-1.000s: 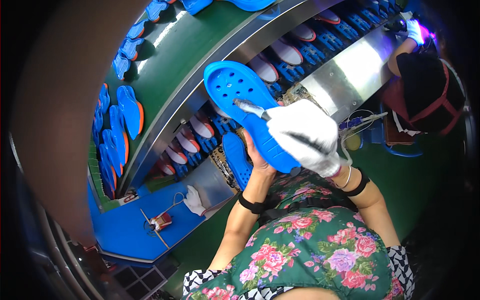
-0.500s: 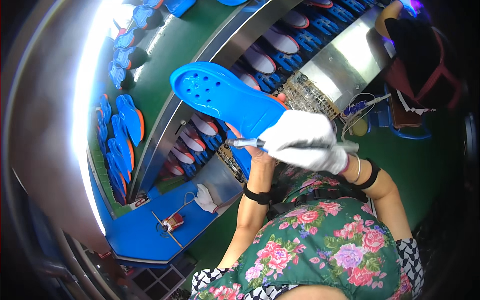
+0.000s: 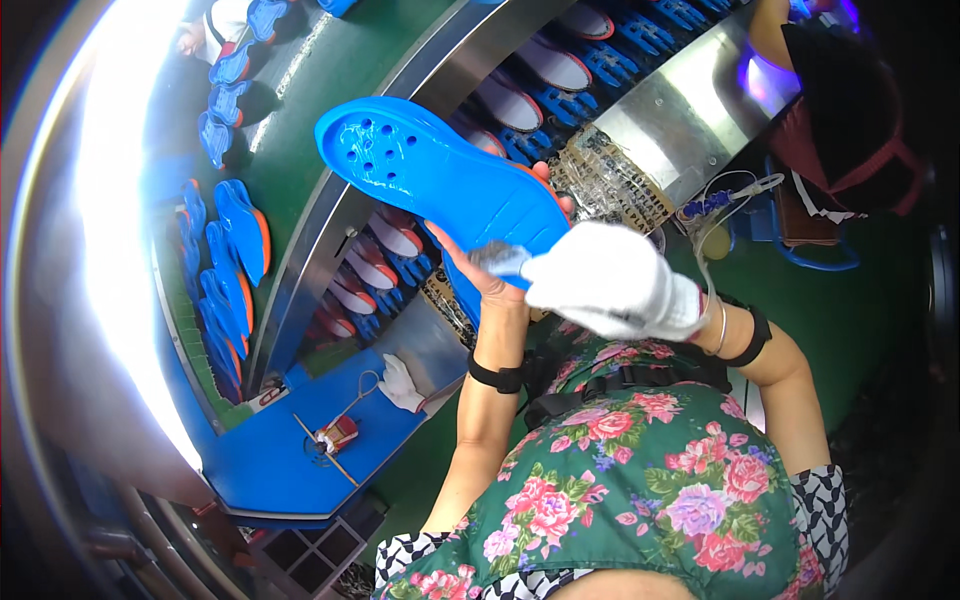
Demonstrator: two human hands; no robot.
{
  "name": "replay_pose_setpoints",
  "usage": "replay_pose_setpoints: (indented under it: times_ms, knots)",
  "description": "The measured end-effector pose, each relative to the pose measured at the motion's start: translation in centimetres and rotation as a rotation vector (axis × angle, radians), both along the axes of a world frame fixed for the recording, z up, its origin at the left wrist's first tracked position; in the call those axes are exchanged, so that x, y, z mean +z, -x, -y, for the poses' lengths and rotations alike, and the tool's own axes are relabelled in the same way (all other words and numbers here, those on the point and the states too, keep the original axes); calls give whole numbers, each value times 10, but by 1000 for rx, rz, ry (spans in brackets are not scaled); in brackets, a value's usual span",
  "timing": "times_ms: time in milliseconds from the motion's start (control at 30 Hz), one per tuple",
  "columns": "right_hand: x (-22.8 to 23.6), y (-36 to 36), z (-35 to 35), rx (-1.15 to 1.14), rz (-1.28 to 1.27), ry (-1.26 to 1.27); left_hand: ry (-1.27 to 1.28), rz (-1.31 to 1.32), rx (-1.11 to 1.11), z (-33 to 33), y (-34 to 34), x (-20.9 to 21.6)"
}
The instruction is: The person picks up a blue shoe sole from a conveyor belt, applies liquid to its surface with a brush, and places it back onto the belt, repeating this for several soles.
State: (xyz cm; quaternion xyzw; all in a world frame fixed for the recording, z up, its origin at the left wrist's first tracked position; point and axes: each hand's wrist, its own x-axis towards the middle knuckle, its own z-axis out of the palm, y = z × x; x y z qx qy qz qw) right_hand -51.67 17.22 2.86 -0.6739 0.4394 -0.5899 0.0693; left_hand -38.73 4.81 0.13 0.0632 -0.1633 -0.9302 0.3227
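Observation:
A blue shoe sole (image 3: pixel 440 175) with an orange edge lies slantwise across my bare left hand (image 3: pixel 488 278). My fingers wrap beneath it and their tips show at its far edge. Its surface looks wet and glossy, and one end has several small holes. A white knitted glove covers my right hand (image 3: pixel 615 285), closed on a flat brush (image 3: pixel 500 258). The bristles are blurred and sit by the sole's near edge, over my left palm; whether they touch the sole I cannot tell. Another blue piece (image 3: pixel 460 292) shows partly below my left hand.
Blue soles (image 3: pixel 240 230) lie on a green belt (image 3: pixel 310 110) at left. Beyond the metal rail (image 3: pixel 330 210), white-bottomed shoe uppers (image 3: pixel 520 105) stand in rows. A blue table (image 3: pixel 290 465) holds a white glove (image 3: pixel 402 383) and a small red container (image 3: pixel 338 434). A person in dark clothing (image 3: pixel 840 90) is at far right.
The brush has risen from below the sole to its near edge, its bristles now turned upward. More of the sole's near end shows. The whole view has shifted slightly.

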Motion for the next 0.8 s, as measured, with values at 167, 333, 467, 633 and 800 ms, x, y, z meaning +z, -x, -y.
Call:
replay_pose_setpoints:
  times_ms: [167,333,467,633,800]
  knots:
    - [2,10,0,92,332,-195,-14,-87,-104,5,-4,1]
    - [1,3,-8,110,106,-106,18,-74,-165,18,-1,6]
    - [7,18,-3,100,241,-361,13,13,-91,16,-5,3]
    - [5,8,-9,157,91,-181,158,88,-212,40,-5,-3]
    - [5,16,-8,263,551,-474,-62,-58,-387,41,-10,-6]
